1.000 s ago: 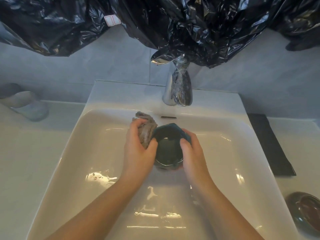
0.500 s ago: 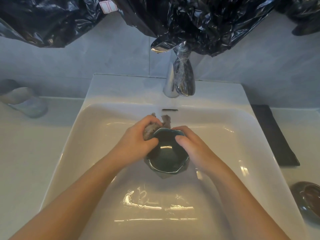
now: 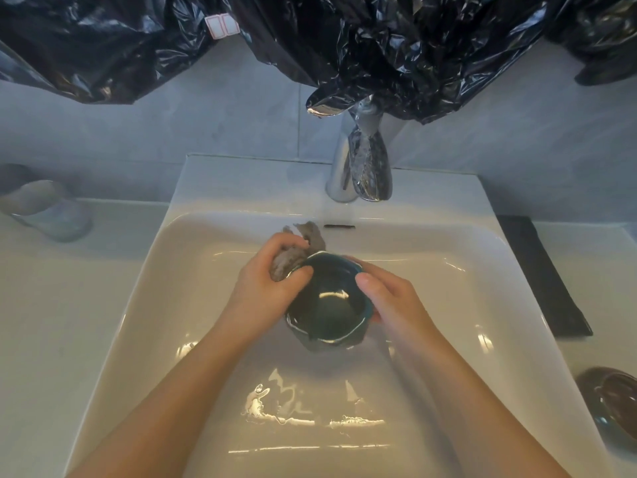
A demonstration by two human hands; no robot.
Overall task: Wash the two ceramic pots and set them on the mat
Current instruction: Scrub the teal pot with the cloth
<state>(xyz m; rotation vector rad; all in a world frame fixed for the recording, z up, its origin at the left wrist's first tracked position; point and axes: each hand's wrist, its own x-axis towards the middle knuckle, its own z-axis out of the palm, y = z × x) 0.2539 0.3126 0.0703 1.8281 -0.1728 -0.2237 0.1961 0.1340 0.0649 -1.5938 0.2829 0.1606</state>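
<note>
— What were the hands working over?
— A white sink (image 3: 499,270), its floor wet and glinting on the person's side of the grip. Beyond the grip a chrome tap (image 3: 362,167) stood against pale grey wall tiles (image 3: 206,125), with crumpled black plastic sheeting (image 3: 379,46) hanging above. A pale counter (image 3: 51,322) ran out to both sides.
— And the pot?
— The teal pot (image 3: 327,305) was held over the basin between the two hands, mouth towards the camera, a glint inside. The right hand (image 3: 393,298) gripped its right side, thumb curled over the rim. The left hand (image 3: 269,288) clutched a grey cloth (image 3: 312,236) against the left rim.
— Further out?
— Well right of the grip, a black mat (image 3: 541,270) lay on the counter. Nearer the person than that sat a brown pot (image 3: 610,398). Well left of the grip was a blurred tumbler (image 3: 48,208).
— Any writing?
— Only a white label (image 3: 222,25) edged in red on the plastic, and nothing on it could be read.
— Any change?
— From half a second before, hardly any, since both hands held as they had. A second before, the left hand had stood more upright, with the cloth poking above its fingertips.
</note>
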